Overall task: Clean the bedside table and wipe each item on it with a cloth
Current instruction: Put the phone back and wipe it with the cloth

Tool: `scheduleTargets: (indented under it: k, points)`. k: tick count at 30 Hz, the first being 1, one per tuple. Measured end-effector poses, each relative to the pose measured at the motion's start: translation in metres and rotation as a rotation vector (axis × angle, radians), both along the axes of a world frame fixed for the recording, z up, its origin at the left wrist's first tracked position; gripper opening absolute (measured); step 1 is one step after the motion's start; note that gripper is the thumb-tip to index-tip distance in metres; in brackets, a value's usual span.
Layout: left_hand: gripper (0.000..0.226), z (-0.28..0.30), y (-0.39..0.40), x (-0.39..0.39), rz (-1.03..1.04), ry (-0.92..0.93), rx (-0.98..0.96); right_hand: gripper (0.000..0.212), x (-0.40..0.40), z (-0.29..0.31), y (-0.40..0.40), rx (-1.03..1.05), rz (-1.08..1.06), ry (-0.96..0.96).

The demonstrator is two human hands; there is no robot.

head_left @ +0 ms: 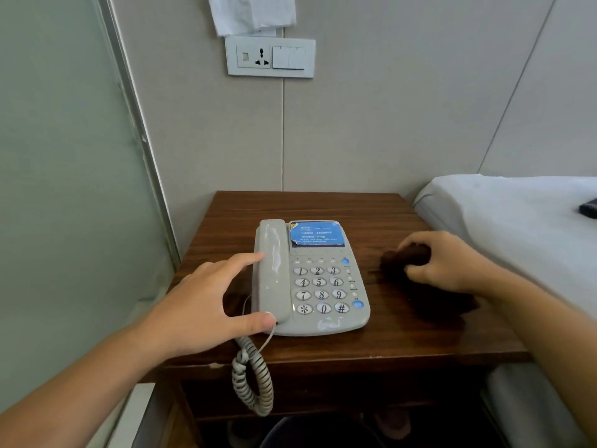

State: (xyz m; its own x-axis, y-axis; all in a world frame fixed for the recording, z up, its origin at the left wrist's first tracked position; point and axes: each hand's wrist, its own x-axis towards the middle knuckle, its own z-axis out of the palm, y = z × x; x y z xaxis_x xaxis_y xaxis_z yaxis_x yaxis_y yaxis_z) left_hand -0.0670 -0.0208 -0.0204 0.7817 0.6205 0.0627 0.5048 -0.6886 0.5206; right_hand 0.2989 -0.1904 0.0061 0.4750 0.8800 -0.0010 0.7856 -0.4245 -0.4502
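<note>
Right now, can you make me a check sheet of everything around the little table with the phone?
Surface: brown wooden bedside table, top bare behind the phone.
Job's things: grey phone at the middle, handset in its cradle; dark brown cloth on the table to its right.
Clutter: nothing seen.
Grips: left hand spans the handset, thumb and fingertips touching it; right hand grips the cloth.
Cables: coiled phone cord hangs over the front edge.
Surroundings: wall socket and switches above, paper stuck over them; white bed on the right; frosted glass panel on the left.
</note>
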Motion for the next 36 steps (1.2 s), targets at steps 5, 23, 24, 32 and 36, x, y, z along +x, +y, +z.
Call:
scheduleTargets:
  k: [5,23,24,32,36]
  points:
    - [0.110,-0.002,0.001,0.001,-0.012,-0.021,0.003,0.026,-0.008,0.003,0.009,0.003,-0.037,-0.024]
    - [0.100,-0.001,0.009,0.018,0.000,-0.085,-0.140,0.042,-0.145,0.011,0.117,0.338,0.386,-0.130]
    - [0.093,-0.002,0.009,0.018,0.001,-0.083,-0.145,0.042,-0.146,0.008,0.118,0.315,0.402,-0.124]
    - [0.099,-0.011,0.012,0.019,0.063,-0.043,-0.184,0.026,-0.153,0.015,0.093,0.272,0.551,-0.141]
    - [0.109,-0.008,0.009,0.020,0.050,-0.075,-0.219,0.035,-0.143,0.030,0.123,0.244,0.460,-0.088]
